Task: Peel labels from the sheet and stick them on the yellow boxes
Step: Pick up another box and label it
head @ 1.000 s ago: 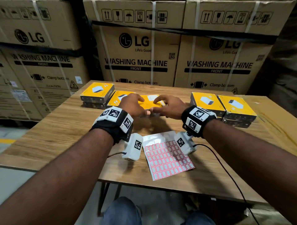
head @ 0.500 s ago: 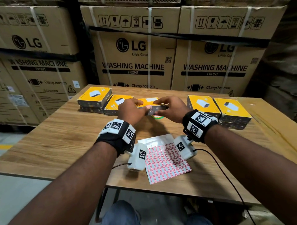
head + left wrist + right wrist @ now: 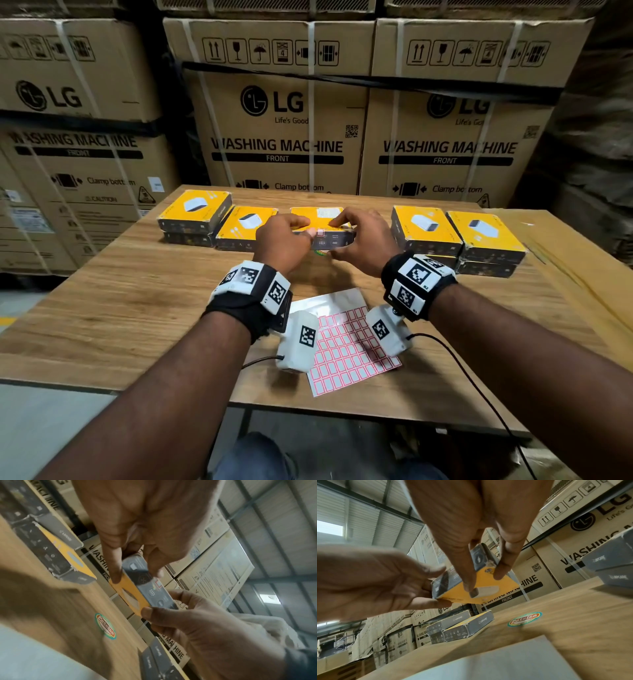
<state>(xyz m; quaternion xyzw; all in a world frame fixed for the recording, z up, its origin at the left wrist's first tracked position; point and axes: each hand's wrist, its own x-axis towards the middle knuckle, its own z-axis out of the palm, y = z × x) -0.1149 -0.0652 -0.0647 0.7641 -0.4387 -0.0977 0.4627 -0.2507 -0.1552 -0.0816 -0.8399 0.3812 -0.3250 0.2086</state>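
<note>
Both hands hold one yellow box (image 3: 322, 222) just above the table, in the middle of the row. My left hand (image 3: 284, 236) grips its left end and my right hand (image 3: 356, 236) grips its right end. The box's grey side faces me, with a small red-bordered label (image 3: 320, 233) on it beside my left thumb. In the left wrist view my left hand (image 3: 137, 574) pinches the box (image 3: 135, 592) by its edges. In the right wrist view my right hand (image 3: 484, 582) pinches the box (image 3: 489, 588). The label sheet (image 3: 346, 346) lies flat near the front edge, below my wrists.
Yellow boxes stand stacked at the left (image 3: 195, 209) (image 3: 246, 222) and at the right (image 3: 424, 226) (image 3: 486, 233). A round coloured sticker (image 3: 320, 253) sits on the wooden table (image 3: 120, 291) under the held box. Big cardboard cartons (image 3: 277, 137) wall off the far side.
The middle box lay flat under my hands. It has come up off the table and tilted, so its grey side now faces me.
</note>
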